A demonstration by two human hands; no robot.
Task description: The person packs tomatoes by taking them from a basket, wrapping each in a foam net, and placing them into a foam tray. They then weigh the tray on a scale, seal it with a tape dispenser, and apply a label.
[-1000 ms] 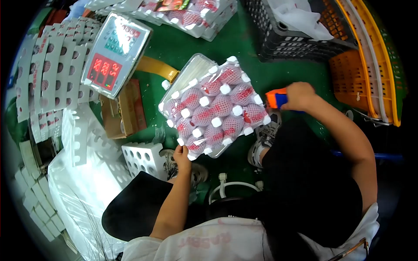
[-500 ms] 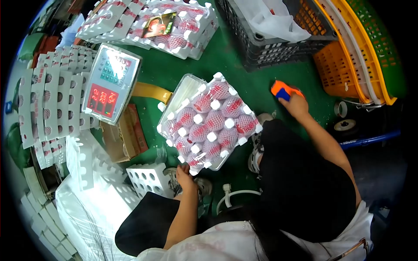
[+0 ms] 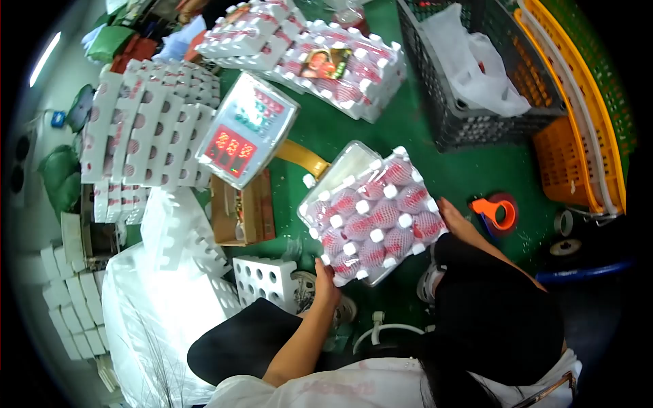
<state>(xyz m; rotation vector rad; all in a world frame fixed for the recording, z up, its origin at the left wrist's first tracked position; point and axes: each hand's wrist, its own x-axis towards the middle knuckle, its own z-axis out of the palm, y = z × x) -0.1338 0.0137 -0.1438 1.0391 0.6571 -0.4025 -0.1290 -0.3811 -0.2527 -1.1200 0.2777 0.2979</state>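
My left hand [image 3: 325,280] pinches the near corner and my right hand [image 3: 451,216] cups the far edge of the clear-wrapped white foam tray of red net-sleeved fruit [image 3: 373,216] resting on the scale platform, so a loose fingertip grip could tip it onto the green floor [image 3: 381,139].
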